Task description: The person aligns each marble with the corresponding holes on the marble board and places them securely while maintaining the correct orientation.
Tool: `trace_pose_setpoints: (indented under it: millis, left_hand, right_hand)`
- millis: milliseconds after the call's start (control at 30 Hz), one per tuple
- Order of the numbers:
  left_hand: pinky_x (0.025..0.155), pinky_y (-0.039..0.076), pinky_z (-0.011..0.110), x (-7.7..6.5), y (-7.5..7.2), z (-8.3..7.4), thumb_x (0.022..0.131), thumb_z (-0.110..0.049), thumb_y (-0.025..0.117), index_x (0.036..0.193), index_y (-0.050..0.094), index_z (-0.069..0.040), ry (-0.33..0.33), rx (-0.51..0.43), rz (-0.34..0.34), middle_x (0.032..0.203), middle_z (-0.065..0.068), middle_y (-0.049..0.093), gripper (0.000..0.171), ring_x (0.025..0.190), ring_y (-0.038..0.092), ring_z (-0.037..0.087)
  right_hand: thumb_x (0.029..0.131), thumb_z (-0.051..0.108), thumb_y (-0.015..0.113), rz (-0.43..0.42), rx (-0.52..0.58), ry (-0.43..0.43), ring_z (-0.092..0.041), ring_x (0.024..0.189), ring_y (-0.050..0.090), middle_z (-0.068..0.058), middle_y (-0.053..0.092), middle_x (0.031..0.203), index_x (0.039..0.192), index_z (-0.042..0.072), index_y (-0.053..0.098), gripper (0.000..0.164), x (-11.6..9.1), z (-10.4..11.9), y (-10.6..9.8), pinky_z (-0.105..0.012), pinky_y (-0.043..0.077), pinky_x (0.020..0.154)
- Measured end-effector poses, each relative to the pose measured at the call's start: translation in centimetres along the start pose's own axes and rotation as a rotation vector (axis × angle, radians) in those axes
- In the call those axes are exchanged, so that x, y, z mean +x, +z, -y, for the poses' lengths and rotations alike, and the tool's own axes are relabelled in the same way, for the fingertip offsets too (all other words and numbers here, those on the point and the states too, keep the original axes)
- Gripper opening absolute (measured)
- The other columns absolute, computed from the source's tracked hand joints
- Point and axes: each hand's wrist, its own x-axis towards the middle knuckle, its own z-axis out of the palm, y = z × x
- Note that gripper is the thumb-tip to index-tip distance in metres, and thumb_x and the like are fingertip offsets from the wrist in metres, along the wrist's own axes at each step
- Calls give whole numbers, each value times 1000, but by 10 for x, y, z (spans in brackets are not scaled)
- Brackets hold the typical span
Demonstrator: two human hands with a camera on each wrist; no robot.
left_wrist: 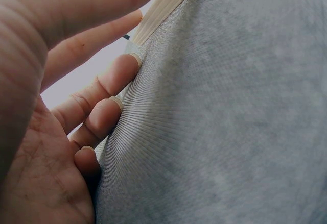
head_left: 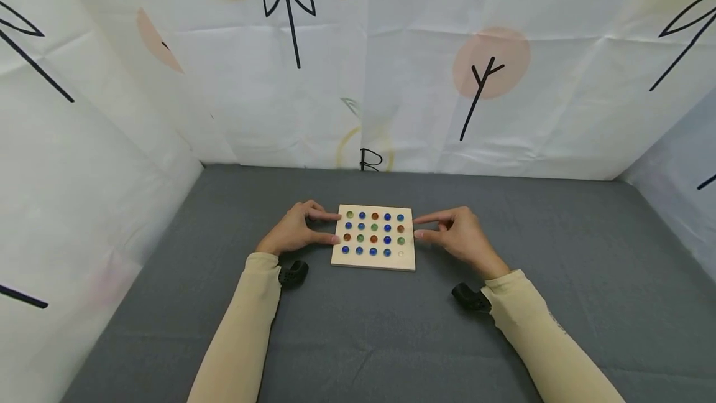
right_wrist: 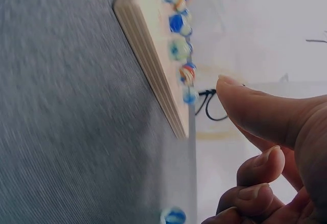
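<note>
A pale wooden board (head_left: 366,262) lies flat on the grey cloth, with rows of blue, green and reddish-brown glass marbles (head_left: 388,227) in its hollows. The near right hollow (head_left: 400,254) looks colourless. At the board's left edge is my left hand (head_left: 293,229), its extended forefinger and thumb meeting the side. On the opposite side my right hand (head_left: 461,238) points its forefinger and thumb at the right edge. The right wrist view shows this thumb (right_wrist: 255,104) a little apart from the board. Another blue marble (right_wrist: 173,216) appears low in that view, off the board.
Grey cloth (head_left: 358,341) covers the table. White printed fabric (head_left: 414,98) stands along its back, left and right sides. A black wrist device (head_left: 293,273) is worn on the left arm, another (head_left: 471,298) on the right.
</note>
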Motion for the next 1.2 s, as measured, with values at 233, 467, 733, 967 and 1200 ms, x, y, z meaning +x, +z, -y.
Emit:
trace_pose_setpoints:
  millis: [233,467,733,967,1200]
  left_hand:
    - [98,41,50,-1,1,0,79,-26,91,129,73,-18,-11,-1,-4,123,8,57,54,116,48,28]
    - [97,42,48,-1,2,2,79,-25,90,129,73,-16,-2,-3,-3,122,9,57,53,114,49,28]
    - [97,41,49,-2,1,0,79,-24,91,129,73,-17,-11,-4,-6,121,8,57,54,114,48,28]
    - [96,42,48,-2,0,0,79,-24,90,129,73,-16,5,2,-9,120,9,57,53,113,49,28]
    - [96,43,48,-1,1,0,79,-26,90,129,73,-17,6,7,-7,121,9,57,53,112,50,28]
  right_hand:
    - [87,14,83,-35,-28,-5,-10,47,26,3,36,51,114,2,78,30,-3,-8,-12,-26,26,46]
    - [86,15,83,-58,-49,0,-8,46,26,4,36,50,114,2,78,31,-7,-18,-22,-25,26,46]
    - [86,16,83,-67,-89,28,-8,46,25,4,36,50,117,1,77,35,-9,-29,-30,-26,25,46]
    - [87,16,83,-53,-95,49,-8,46,24,5,36,50,118,1,76,35,-9,-33,-31,-25,25,46]
    - [87,19,84,-53,-124,54,-7,45,24,5,37,49,117,0,76,36,-9,-35,-31,-26,25,45]
